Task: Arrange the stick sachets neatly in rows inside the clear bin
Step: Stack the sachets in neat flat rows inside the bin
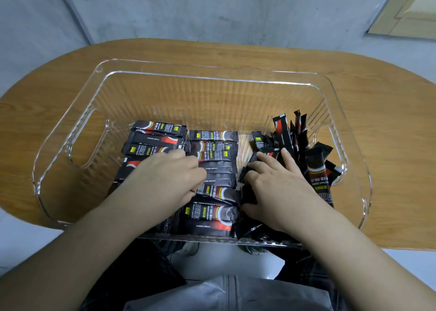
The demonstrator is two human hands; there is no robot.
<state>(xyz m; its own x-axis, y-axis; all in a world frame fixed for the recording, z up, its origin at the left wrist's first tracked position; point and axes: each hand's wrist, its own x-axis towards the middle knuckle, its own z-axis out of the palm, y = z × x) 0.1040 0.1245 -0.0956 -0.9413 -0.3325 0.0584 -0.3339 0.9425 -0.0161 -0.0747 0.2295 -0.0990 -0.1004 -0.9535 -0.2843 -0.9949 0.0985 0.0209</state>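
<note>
A clear plastic bin (207, 74) stands on the wooden table. Inside it, black stick sachets lie flat in two rows: a left row (153, 136) and a middle row (213, 145). A loose jumble of sachets (295, 136) stands and leans at the bin's right end. My left hand (174, 176) rests palm down across the left and middle rows, fingers bent over the sachets. My right hand (273, 183) reaches into the jumble with its forefinger and middle finger straight, while thumb and lower fingers curl around a few dark sachets (247, 192).
The oval wooden table (389, 122) carries the bin, whose near wall overhangs the table's front edge. A grey wall rises behind the table. My lap and dark trousers (141, 270) show below the bin. The far half of the bin's floor (212, 107) holds no sachets.
</note>
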